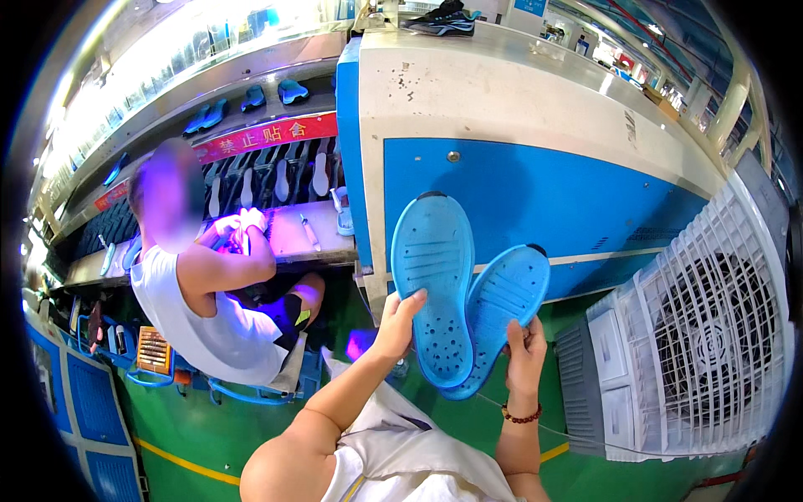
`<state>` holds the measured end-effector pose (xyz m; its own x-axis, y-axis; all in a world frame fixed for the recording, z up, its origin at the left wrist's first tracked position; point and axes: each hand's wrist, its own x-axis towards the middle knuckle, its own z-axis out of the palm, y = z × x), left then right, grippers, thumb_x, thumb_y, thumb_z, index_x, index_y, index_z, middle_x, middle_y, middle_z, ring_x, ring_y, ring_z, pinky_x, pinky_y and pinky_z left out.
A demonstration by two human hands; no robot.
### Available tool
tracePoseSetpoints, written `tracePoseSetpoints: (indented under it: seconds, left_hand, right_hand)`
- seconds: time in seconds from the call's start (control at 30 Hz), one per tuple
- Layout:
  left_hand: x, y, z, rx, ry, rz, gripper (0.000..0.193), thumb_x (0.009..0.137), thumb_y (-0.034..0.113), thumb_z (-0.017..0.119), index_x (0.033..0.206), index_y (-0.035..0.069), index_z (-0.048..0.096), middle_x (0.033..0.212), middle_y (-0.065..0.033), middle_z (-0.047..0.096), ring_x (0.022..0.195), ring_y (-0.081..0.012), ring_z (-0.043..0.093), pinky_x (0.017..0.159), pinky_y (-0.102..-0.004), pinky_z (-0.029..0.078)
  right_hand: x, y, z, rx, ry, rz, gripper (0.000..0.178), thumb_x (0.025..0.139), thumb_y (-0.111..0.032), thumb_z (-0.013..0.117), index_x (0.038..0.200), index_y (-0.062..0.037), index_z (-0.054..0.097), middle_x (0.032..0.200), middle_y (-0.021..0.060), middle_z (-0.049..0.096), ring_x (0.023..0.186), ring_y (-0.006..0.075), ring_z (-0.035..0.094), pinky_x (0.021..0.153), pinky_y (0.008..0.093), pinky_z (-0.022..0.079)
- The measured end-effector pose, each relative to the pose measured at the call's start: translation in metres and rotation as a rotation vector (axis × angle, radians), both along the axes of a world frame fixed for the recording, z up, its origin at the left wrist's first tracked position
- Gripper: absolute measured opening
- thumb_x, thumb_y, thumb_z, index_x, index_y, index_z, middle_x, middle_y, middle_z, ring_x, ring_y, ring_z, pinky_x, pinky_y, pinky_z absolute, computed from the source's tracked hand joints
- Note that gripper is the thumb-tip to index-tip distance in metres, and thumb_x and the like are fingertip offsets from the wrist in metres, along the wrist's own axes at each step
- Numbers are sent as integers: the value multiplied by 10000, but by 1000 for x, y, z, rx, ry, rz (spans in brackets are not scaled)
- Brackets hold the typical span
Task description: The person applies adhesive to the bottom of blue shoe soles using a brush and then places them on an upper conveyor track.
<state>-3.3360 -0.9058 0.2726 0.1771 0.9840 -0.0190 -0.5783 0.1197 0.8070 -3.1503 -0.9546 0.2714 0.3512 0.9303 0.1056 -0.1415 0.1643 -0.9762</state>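
Left fingers: the left hand (398, 323) is clamped on the near blue sole (433, 280), gripping its left edge with the thumb lying on the facing surface, at the centre of the frame.
Right fingers: the right hand (525, 358) pinches the far blue sole (512, 291) by its right edge, thumb against the face, just right of centre.
Blue soles: both are held up with the broad ends toward the top of the frame, tilted, the near one overlapping the far one's left side; each has a dark tip, and the near one shows ridges above and round holes below.
Wrist: a beaded bracelet (522, 416) circles the right wrist, lower right of centre.
Machine: a cream and blue cabinet (552, 209) fills the upper right behind the soles, with a dark shoe (445, 19) on top, at the frame's upper edge.
Fan unit: a grey-white cooler (615, 351) with a round grille stands at the right.
Co-worker: a person in a white sleeveless top (205, 322) sits at the left, hands together over a violet-lit worktop (284, 235).
Rack: rows of dark and pale pieces line the upper left below a red strip (268, 136); blue pieces (293, 91) rest above it.
Floor: green (585, 481), with a yellow line (188, 461) at lower left.
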Motion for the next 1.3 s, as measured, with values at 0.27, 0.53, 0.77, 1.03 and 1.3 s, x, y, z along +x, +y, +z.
tracePoseSetpoints:
  seconds: [0.27, 0.53, 0.77, 1.03, 1.3]
  left_hand:
    - [32, -57, 12, 93, 7, -5, 310, 855, 204, 463, 1084, -2, 497, 981, -92, 563, 854, -174, 557, 734, -313, 460]
    - [56, -69, 19, -51, -40, -40, 322, 883, 292, 453, 1056, 25, 506, 937, -75, 598, 782, -143, 596, 706, -286, 498]
    - [54, -1, 45, -63, -143, -10, 340, 827, 352, 544, 1034, 89, 484, 848, -41, 605, 650, -97, 584, 500, -159, 478]
    - [60, 129, 156, 200, -131, 253, 306, 801, 320, 563, 959, 78, 466, 805, -20, 506, 701, -101, 496, 546, -214, 431]
    - [15, 327, 248, 286, -211, 412, 397, 808, 368, 482, 1094, 93, 465, 1037, -56, 540, 901, -173, 529, 759, -299, 416]
  right_hand:
    - [71, -107, -34, 42, 148, -67, 368, 834, -184, 573, 1120, 22, 466, 839, -5, 558, 645, 38, 468, 527, 174, 357]
    - [103, -199, -52, -47, 263, -256, 350, 842, -160, 553, 1126, 27, 468, 970, 62, 564, 823, 121, 534, 686, 257, 433]
    - [123, -215, -64, -51, 320, -366, 326, 835, -165, 561, 1092, 19, 484, 918, 43, 582, 717, 112, 551, 577, 220, 439]
    - [136, -157, -86, -81, 232, -507, 200, 802, -148, 575, 983, -63, 564, 655, -52, 492, 449, 12, 330, 380, 171, 241]
    - [129, -76, -61, -135, 212, -512, 185, 818, -157, 558, 960, -38, 565, 655, -56, 474, 474, 21, 343, 404, 179, 250]
